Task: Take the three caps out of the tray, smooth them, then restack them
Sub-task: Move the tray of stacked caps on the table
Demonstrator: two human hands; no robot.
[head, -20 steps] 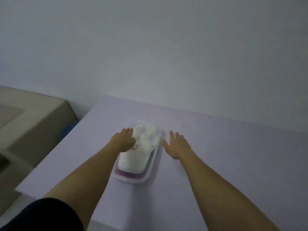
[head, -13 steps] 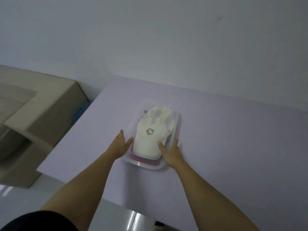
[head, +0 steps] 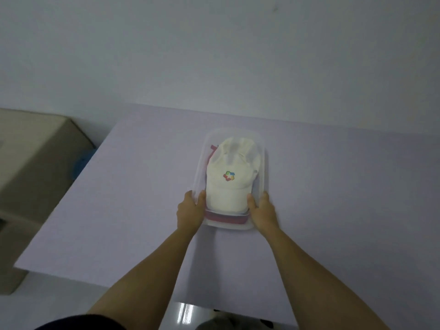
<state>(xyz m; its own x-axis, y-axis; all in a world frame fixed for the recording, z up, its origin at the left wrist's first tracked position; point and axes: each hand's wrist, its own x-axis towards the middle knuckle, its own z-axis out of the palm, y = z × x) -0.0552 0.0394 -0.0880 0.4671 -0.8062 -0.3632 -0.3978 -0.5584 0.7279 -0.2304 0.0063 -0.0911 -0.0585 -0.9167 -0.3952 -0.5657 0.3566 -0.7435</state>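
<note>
A clear plastic tray lies on the lilac table, holding a stack of caps. The top cap is white with a small coloured logo, its brim towards me. Under it a red cap shows at the near end; a third cap is hidden. My left hand grips the tray's near left rim, thumb inside against the white cap. My right hand grips the near right rim the same way.
A beige cabinet stands left of the table, with something blue between them. A plain wall rises behind the table's far edge. The glossy floor shows past the near edge.
My hands slid from the tray's far end back to its near corners and closed on the rim. The view dropped, bringing the tray nearer to the middle.
</note>
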